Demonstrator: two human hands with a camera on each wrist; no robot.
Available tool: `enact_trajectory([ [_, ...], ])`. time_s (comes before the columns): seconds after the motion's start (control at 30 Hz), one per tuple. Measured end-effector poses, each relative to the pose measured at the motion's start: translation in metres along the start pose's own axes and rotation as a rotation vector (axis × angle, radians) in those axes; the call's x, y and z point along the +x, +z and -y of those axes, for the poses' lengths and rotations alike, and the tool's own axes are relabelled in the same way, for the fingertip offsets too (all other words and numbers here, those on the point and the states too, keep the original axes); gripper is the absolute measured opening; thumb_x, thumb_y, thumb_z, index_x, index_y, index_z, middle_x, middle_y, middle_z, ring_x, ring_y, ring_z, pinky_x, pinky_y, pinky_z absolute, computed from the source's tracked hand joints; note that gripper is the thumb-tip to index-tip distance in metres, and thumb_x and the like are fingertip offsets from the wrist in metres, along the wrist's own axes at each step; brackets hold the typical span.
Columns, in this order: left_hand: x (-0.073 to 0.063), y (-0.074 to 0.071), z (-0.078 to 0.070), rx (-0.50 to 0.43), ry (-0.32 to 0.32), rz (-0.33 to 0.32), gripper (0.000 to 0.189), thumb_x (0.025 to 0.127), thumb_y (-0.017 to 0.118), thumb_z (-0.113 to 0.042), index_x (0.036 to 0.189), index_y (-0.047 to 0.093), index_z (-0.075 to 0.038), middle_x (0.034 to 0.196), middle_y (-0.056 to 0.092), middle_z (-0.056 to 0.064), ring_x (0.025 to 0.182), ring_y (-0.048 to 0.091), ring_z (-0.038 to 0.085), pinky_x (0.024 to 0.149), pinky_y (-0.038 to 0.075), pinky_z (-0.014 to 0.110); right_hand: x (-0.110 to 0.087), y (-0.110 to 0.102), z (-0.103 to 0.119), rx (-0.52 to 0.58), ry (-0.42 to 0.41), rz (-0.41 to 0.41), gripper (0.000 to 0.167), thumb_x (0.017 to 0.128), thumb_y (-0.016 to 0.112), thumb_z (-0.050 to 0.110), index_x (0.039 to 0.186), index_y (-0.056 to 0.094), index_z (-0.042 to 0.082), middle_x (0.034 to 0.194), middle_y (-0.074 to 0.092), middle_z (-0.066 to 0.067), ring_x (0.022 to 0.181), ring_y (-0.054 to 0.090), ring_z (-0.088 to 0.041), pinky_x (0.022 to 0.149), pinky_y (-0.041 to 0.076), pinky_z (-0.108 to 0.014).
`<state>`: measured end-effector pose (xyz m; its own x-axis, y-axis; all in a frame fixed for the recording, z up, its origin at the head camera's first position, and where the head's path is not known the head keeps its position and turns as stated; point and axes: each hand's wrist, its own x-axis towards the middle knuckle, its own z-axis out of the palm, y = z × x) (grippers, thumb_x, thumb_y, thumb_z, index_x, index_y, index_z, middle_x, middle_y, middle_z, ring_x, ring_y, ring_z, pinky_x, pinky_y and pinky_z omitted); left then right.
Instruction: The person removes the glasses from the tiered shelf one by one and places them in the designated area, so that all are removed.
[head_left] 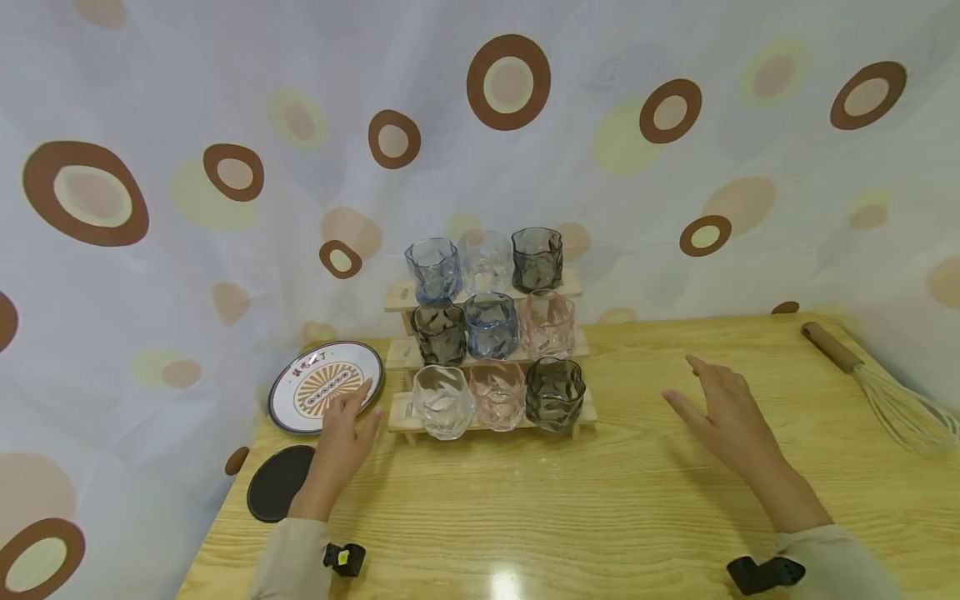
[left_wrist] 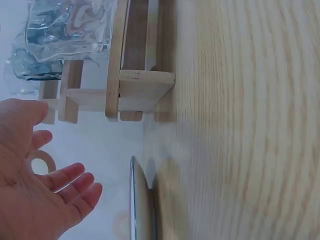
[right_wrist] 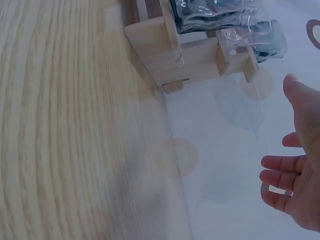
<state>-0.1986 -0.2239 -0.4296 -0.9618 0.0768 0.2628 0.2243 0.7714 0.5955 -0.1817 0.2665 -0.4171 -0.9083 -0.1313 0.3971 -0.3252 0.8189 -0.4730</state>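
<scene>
A three-tier wooden stand [head_left: 400, 418] holds several wavy glasses in rows. Its top tier bears a blue glass [head_left: 435, 271], a clear glass [head_left: 486, 265] and a grey glass [head_left: 537, 260]. On the bottom tier are a clear glass [head_left: 443, 403], a pink glass [head_left: 497, 395] and a dark grey glass [head_left: 555, 395]. My left hand [head_left: 341, 442] hovers left of the stand, in front of a patterned plate [head_left: 288, 392], fingers loosely spread and holding nothing. My right hand [head_left: 731, 417] is in the air to the stand's right, fingers relaxed, also holding nothing.
A black round disc [head_left: 276, 485] lies at the table's left, partly behind my left forearm. At the far right lies a whisk [head_left: 862, 367] with a brown handle. Behind the wooden table [head_left: 510, 508] hangs a white sheet [head_left: 450, 75] with brown ring patterns.
</scene>
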Motion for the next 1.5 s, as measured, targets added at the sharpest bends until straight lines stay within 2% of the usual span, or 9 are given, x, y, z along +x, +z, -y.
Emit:
enact_trajectory([
  [0.17, 0.005, 0.004, 0.004, -0.15, -0.063, 0.071, 0.054, 0.099, 0.051, -0.021, 0.147, 0.033, -0.004, 0.129, 0.038, 0.035, 0.117, 0.043, 0.048, 0.094, 0.037, 0.06, 0.009, 0.009, 0.015, 0.143, -0.028, 0.043, 0.066, 0.096, 0.057, 0.029, 0.145, 0.027, -0.004, 0.131, 0.039, -0.029, 0.117, 0.036, -0.046, 0.084, 0.036, -0.061],
  [0.33, 0.006, 0.008, 0.006, -0.221, -0.131, 0.17, 0.055, 0.1, 0.049, -0.024, 0.148, 0.029, -0.004, 0.135, 0.036, 0.035, 0.114, 0.047, 0.048, 0.092, 0.042, 0.056, 0.016, 0.02, 0.027, 0.236, -0.08, 0.087, 0.067, 0.095, 0.059, 0.023, 0.146, 0.026, -0.002, 0.133, 0.037, -0.026, 0.115, 0.039, -0.041, 0.089, 0.036, -0.057],
  [0.47, 0.009, 0.013, 0.01, -0.295, -0.173, 0.214, 0.055, 0.1, 0.049, -0.024, 0.148, 0.03, -0.005, 0.128, 0.047, 0.03, 0.109, 0.053, 0.043, 0.086, 0.047, 0.05, 0.02, 0.028, 0.036, 0.296, -0.112, 0.106, 0.066, 0.094, 0.061, 0.019, 0.146, 0.026, -0.002, 0.131, 0.039, -0.024, 0.113, 0.041, -0.04, 0.092, 0.035, -0.056],
  [0.6, 0.01, 0.018, 0.014, -0.417, -0.215, 0.227, 0.052, 0.1, 0.049, -0.018, 0.147, 0.032, -0.004, 0.109, 0.058, 0.022, 0.092, 0.061, 0.034, 0.074, 0.052, 0.04, 0.024, 0.036, 0.043, 0.34, -0.135, 0.123, 0.067, 0.093, 0.062, 0.016, 0.146, 0.025, -0.001, 0.13, 0.04, -0.023, 0.113, 0.042, -0.038, 0.092, 0.036, -0.057],
  [0.67, 0.01, 0.021, 0.016, -0.462, -0.235, 0.228, 0.051, 0.1, 0.05, -0.017, 0.146, 0.034, -0.004, 0.106, 0.06, 0.02, 0.087, 0.062, 0.029, 0.071, 0.052, 0.036, 0.026, 0.04, 0.047, 0.347, -0.138, 0.133, 0.068, 0.092, 0.063, 0.017, 0.146, 0.025, -0.001, 0.131, 0.04, -0.023, 0.114, 0.042, -0.037, 0.092, 0.036, -0.056],
  [0.83, 0.011, 0.024, 0.019, -0.516, -0.272, 0.232, 0.05, 0.098, 0.054, -0.021, 0.144, 0.041, -0.008, 0.101, 0.063, 0.017, 0.08, 0.06, 0.022, 0.067, 0.049, 0.031, 0.03, 0.049, 0.053, 0.365, -0.132, 0.147, 0.07, 0.092, 0.064, 0.02, 0.146, 0.025, -0.001, 0.132, 0.04, -0.024, 0.116, 0.042, -0.037, 0.095, 0.035, -0.056],
  [1.03, 0.015, 0.028, 0.021, -0.572, -0.292, 0.235, 0.047, 0.096, 0.057, -0.017, 0.141, 0.047, -0.008, 0.082, 0.059, 0.012, 0.066, 0.052, 0.018, 0.062, 0.044, 0.029, 0.035, 0.06, 0.058, 0.431, -0.133, 0.157, 0.072, 0.09, 0.066, 0.018, 0.146, 0.026, -0.001, 0.132, 0.042, -0.021, 0.118, 0.043, -0.037, 0.096, 0.035, -0.056],
  [1.3, 0.017, 0.03, 0.025, -0.651, -0.338, 0.253, 0.047, 0.096, 0.057, -0.015, 0.141, 0.046, -0.009, 0.084, 0.057, 0.004, 0.079, 0.061, 0.015, 0.073, 0.05, 0.028, 0.041, 0.07, 0.066, 0.505, -0.113, 0.182, 0.075, 0.087, 0.07, 0.014, 0.146, 0.027, -0.001, 0.14, 0.036, -0.023, 0.12, 0.042, -0.038, 0.097, 0.037, -0.055],
  [1.5, 0.016, 0.03, 0.028, -0.681, -0.355, 0.252, 0.048, 0.096, 0.057, -0.016, 0.142, 0.046, -0.01, 0.084, 0.059, 0.002, 0.081, 0.062, 0.013, 0.07, 0.049, 0.026, 0.045, 0.077, 0.068, 0.545, -0.072, 0.196, 0.079, 0.084, 0.073, 0.014, 0.147, 0.027, 0.002, 0.138, 0.04, -0.02, 0.124, 0.039, -0.037, 0.097, 0.037, -0.057],
])
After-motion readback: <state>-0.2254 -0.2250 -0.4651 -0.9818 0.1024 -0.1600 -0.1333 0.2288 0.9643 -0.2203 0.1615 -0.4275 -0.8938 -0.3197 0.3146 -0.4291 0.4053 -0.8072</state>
